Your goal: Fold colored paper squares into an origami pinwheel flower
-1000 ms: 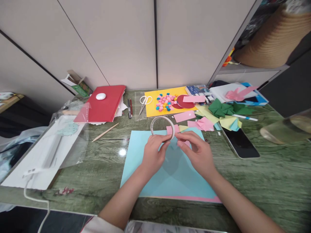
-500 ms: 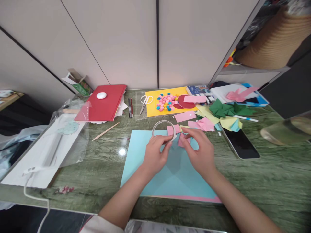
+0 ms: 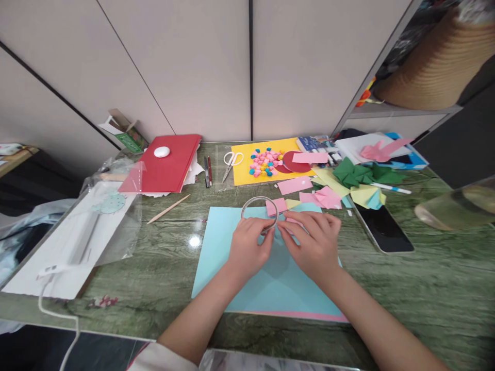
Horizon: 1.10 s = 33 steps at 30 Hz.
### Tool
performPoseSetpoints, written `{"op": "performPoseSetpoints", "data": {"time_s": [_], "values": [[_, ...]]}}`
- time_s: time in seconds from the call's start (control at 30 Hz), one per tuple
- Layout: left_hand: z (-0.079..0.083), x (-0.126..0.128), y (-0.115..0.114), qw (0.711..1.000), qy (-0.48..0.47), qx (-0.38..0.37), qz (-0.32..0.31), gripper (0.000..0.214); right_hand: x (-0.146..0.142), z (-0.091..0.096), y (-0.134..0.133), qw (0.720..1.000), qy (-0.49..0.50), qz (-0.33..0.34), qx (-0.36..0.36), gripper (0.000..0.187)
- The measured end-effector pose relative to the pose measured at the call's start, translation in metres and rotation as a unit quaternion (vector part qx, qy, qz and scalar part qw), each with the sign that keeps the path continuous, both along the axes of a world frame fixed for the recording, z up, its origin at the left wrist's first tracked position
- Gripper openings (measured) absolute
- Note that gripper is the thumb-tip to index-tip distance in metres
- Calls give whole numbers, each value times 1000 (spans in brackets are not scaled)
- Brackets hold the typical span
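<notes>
Between the thumb and fingers of my left hand (image 3: 251, 245) a roll of clear tape (image 3: 244, 203) is held upright, its ring standing above the light blue paper (image 3: 228, 291). My right hand (image 3: 313, 245) is close by, with thumb and index fingertips drawn together at the right side of the roll. What lies between those fingertips, perhaps the tape's end, is too small to make out. Its other fingers are spread. Just beyond the hands lie a small pink paper square (image 3: 276, 206) and a yellow paper scrap (image 3: 293, 204). More pink paper is partly hidden behind my right fingers.
Scissors (image 3: 228, 167), pens (image 3: 208, 172) and a yellow sheet (image 3: 242, 178) bearing colored paper balls (image 3: 266, 162) lie toward the back. A red folder (image 3: 162, 170) and wooden stick (image 3: 168, 208) are left. A phone (image 3: 386, 229), green folded paper (image 3: 351, 172) and a clear container (image 3: 456, 206) are right.
My right hand has shifted slightly left to the roll, its fingers fanning out more. The ring has dipped and turned a little in my left hand.
</notes>
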<state>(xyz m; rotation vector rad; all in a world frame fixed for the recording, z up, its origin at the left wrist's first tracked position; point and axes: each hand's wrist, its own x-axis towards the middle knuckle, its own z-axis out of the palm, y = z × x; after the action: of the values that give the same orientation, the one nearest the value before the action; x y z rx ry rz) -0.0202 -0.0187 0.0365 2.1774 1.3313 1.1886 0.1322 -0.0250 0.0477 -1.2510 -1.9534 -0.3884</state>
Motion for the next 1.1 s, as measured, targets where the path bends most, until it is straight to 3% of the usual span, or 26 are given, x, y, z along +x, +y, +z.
{"op": "performPoseSetpoints", "data": {"time_s": [0.2, 0.5, 0.6, 0.67, 0.73, 0.87, 1.0, 1.1], "values": [[-4, 0, 1, 994, 49, 96, 17, 8, -4, -1, 1, 994, 63, 11, -84, 7], [3, 4, -5, 983, -32, 179, 10, 12, -4, 2, 1, 968, 174, -2, -180, 5], [0, 4, -4, 983, -50, 177, -10, 15, 13, -2, 14, 952, 232, -14, -200, 6], [-5, -1, 3, 989, -31, 145, 16, 10, 27, -2, 23, 942, 279, -31, -184, 6], [-10, -9, 14, 995, 1, 77, 66, 8, 38, 1, 29, 940, 290, -45, -172, 25], [-10, -27, 30, 987, -26, -43, 155, 13, 52, 3, 33, 955, 167, -27, -242, 59], [-10, -39, 38, 978, -70, -72, 183, 16, 58, -8, 35, 962, -14, -18, -270, 57], [-19, -48, 47, 979, -2, -88, 183, 15, 58, -16, 36, 973, -48, -32, -225, 54]]}}
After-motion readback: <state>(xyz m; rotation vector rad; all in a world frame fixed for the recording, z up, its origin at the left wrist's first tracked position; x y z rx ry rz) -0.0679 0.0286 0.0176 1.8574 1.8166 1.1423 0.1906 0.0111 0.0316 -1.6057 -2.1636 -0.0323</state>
